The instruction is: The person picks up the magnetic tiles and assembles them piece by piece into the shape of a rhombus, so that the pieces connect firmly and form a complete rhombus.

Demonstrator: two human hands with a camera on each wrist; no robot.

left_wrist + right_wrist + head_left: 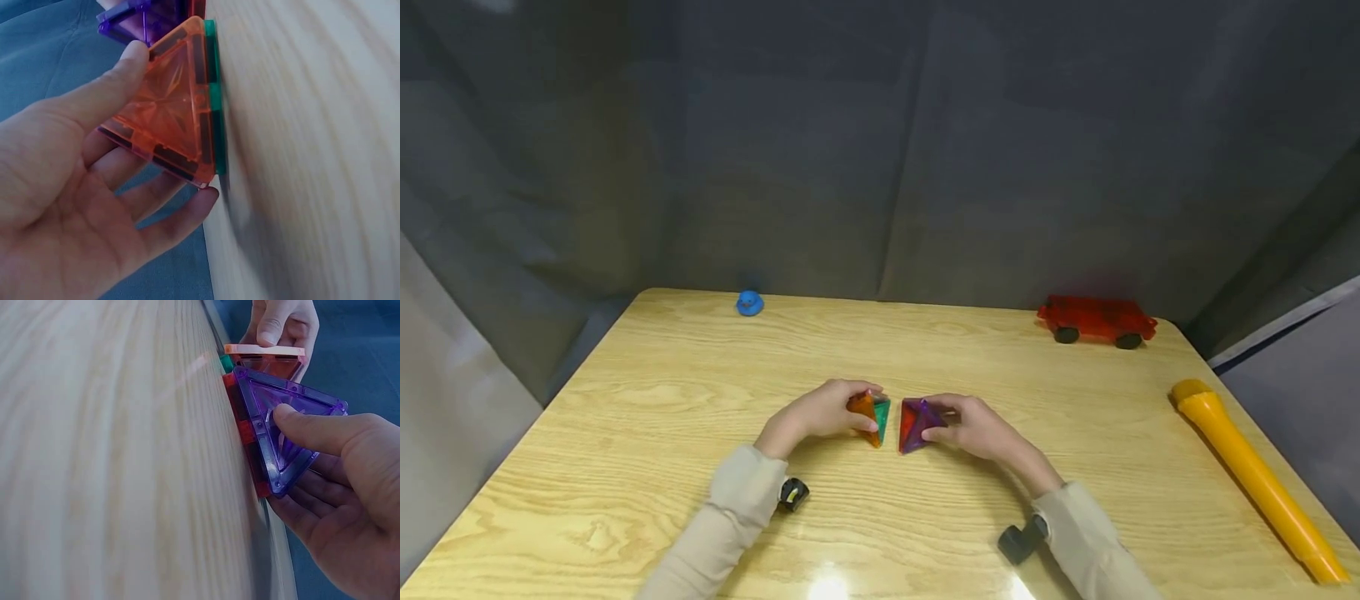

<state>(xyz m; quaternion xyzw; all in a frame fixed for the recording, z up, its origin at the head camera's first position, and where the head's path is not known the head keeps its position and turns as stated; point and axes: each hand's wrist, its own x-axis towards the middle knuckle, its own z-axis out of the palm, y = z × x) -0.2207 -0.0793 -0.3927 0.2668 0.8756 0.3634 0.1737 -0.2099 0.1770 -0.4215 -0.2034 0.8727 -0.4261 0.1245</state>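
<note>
My left hand (826, 410) pinches an orange translucent triangular magnetic tile (172, 103), thumb on its face and fingers behind. A green tile (217, 125) lies along the orange one's lower edge, against the table. Opposite, my right hand (976, 429) grips a purple triangular magnetic tile (315, 406) between thumb and fingers. Along the purple tile's bottom edge runs a red tile (250, 440). In the head view a narrow gap separates the green tile (883, 418) from the red tile (907, 418). Both pairs stand tilted, low over the wooden table.
A small blue toy duck (749, 303) sits at the table's back left. Toward the back right stands a red wheeled toy (1096, 319). Along the right edge lies a long yellow-orange tube (1258, 479). Dark cloth (790, 150) hangs behind the wooden table (685, 358).
</note>
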